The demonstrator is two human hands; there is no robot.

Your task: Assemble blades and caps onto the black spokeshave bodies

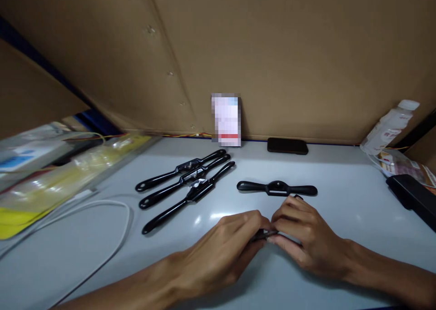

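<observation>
My left hand (pixel 228 246) and my right hand (pixel 303 237) meet low on the white table (pixel 340 201), fingers curled and pinched together on a small dark metal piece (pixel 265 233) between them; most of it is hidden. Just beyond my right hand lies a black two-handled spokeshave body (pixel 276 188), crosswise and untouched. To the left, three more black spokeshaves (pixel 186 182) lie side by side on a slant.
A cardboard wall (pixel 259 55) closes the back. A black phone (pixel 288 146) and a blurred card (pixel 226 120) stand against it. A white bottle (pixel 390 126), packets and a black case (pixel 413 198) sit right. Plastic bags (pixel 61 173) and a white cable (pixel 112 237) lie left.
</observation>
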